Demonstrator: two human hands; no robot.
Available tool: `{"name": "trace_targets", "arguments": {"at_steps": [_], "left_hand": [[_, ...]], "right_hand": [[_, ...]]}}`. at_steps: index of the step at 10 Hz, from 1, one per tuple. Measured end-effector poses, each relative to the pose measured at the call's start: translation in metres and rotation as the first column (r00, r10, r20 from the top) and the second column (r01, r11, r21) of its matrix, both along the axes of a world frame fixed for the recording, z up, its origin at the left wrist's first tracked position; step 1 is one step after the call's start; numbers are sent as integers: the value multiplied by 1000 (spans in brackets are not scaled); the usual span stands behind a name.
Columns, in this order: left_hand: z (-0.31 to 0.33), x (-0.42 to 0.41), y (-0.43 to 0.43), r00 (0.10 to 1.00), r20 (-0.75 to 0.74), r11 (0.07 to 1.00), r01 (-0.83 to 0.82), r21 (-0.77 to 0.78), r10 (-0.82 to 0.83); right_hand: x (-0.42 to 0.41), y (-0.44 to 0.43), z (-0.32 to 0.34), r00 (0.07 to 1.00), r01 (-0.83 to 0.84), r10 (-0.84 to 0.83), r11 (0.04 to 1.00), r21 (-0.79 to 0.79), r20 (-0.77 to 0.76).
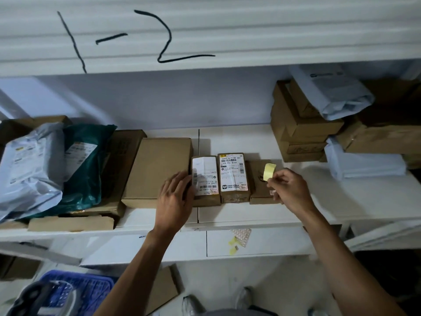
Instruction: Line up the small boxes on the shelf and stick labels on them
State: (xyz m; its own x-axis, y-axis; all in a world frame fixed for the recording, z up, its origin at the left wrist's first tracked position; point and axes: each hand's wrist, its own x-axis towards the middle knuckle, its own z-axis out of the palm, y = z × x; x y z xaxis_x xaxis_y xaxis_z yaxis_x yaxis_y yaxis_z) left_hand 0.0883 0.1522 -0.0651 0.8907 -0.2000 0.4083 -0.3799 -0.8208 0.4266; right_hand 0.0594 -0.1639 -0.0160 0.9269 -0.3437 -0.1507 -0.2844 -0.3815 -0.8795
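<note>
Three small brown boxes stand side by side on the white shelf (pixel 250 215). The left box (pixel 206 176) and the middle box (pixel 233 176) carry white shipping labels; the right box (pixel 259 179) is lower and plain. My left hand (pixel 174 197) rests with its fingers against the left box's left side, between it and a larger flat carton (pixel 157 167). My right hand (pixel 289 188) pinches a small yellow label (pixel 268 171) above the right box.
Grey and green mailer bags (pixel 45 169) lie on cartons at the left. Stacked cartons and pale bags (pixel 303 126) fill the shelf's right back. Yellow label scraps (pixel 233 244) lie on the lower ledge. A blue crate (pixel 86 290) sits below left.
</note>
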Motion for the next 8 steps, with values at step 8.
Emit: {"name": "trace_targets", "arguments": {"at_steps": [8], "left_hand": [[-10, -7, -13, 999, 34, 999, -34, -11, 35]], "right_hand": [[-53, -58, -14, 996, -18, -29, 876, -482, -90]]}}
